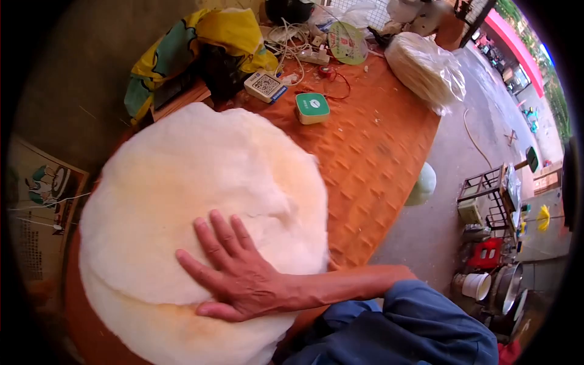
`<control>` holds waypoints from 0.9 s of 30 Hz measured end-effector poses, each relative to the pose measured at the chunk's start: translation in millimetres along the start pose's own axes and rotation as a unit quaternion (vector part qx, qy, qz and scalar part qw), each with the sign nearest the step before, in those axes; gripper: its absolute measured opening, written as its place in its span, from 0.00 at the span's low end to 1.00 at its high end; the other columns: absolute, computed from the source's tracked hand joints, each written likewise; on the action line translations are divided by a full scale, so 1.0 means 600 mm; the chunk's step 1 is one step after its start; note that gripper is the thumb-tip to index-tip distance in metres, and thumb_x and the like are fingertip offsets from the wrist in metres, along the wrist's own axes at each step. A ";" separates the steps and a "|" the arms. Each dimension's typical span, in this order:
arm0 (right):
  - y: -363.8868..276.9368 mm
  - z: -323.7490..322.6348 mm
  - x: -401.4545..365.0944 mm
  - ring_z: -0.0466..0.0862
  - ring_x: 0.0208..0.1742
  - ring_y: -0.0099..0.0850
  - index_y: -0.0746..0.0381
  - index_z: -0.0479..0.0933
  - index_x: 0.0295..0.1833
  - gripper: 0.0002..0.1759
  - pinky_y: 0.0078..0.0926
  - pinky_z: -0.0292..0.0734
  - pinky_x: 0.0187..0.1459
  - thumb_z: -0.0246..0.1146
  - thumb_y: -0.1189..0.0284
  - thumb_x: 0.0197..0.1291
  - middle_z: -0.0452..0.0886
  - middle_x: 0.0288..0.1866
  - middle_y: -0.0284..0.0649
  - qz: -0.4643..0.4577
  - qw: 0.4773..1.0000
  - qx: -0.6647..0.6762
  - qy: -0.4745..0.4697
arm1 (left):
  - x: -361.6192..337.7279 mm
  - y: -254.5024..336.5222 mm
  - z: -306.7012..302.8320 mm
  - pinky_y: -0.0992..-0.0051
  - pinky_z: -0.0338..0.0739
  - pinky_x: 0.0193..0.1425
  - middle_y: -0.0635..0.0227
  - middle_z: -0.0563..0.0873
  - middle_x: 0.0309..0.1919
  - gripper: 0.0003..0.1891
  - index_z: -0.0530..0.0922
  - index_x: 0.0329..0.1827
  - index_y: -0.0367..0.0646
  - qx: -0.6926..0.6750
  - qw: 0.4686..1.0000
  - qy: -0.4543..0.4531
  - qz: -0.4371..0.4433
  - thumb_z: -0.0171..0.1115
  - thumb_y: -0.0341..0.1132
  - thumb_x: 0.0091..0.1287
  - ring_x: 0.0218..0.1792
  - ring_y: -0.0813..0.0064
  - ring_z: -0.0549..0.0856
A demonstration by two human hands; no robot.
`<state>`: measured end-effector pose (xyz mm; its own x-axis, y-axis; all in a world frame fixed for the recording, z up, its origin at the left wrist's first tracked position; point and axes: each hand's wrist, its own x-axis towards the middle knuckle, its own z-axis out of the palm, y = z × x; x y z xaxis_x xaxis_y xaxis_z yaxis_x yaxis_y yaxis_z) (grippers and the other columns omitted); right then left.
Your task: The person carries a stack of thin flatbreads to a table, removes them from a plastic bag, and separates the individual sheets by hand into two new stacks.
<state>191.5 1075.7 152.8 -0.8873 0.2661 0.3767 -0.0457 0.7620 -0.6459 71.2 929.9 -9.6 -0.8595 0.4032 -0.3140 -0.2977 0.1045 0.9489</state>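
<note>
From here I see the right hand [243, 283] pressed flat, fingers [210, 240] spread wide and holding nothing, on the stack of round white sheets [201, 176] — it sits on the orange-covered desk [371, 152].

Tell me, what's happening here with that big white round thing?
A person's right hand lies flat, fingers spread, on a stack of big round white sheets. The stack sits on an orange tablecloth. Behind it are a small green box, cables and a plastic bag. The left hand is out of sight.
</note>
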 end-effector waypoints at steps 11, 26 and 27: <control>-0.084 0.020 0.078 0.55 0.78 0.56 0.61 0.57 0.77 0.34 0.48 0.53 0.73 0.51 0.55 0.71 0.53 0.78 0.61 -0.074 0.899 0.381 0.203 | -0.090 0.366 0.083 0.64 0.71 0.65 0.48 0.80 0.58 0.20 0.79 0.59 0.37 0.144 0.920 -0.143 0.335 0.64 0.39 0.67 0.60 0.57 0.78; 0.263 -0.176 -0.465 0.84 0.41 0.30 0.66 0.76 0.56 0.19 0.27 0.80 0.44 0.56 0.61 0.72 0.84 0.40 0.43 0.480 0.749 0.354 0.289 | -0.229 0.029 0.049 0.58 0.68 0.69 0.46 0.73 0.65 0.24 0.77 0.60 0.34 0.571 0.736 -0.153 0.329 0.65 0.31 0.60 0.67 0.46 0.72; 0.250 -0.181 -0.451 0.83 0.41 0.28 0.65 0.77 0.54 0.16 0.26 0.80 0.43 0.59 0.64 0.70 0.84 0.40 0.41 0.452 0.778 0.320 0.298 | -0.225 0.021 0.042 0.58 0.68 0.69 0.46 0.74 0.65 0.23 0.78 0.59 0.34 0.543 0.760 -0.146 0.327 0.65 0.30 0.60 0.66 0.46 0.72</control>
<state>474.4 1182.2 26.0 -0.3287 0.8940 -0.3046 0.0851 -0.2932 -0.9523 193.8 899.7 45.4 -0.4998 0.8599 0.1041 0.8077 0.4193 0.4145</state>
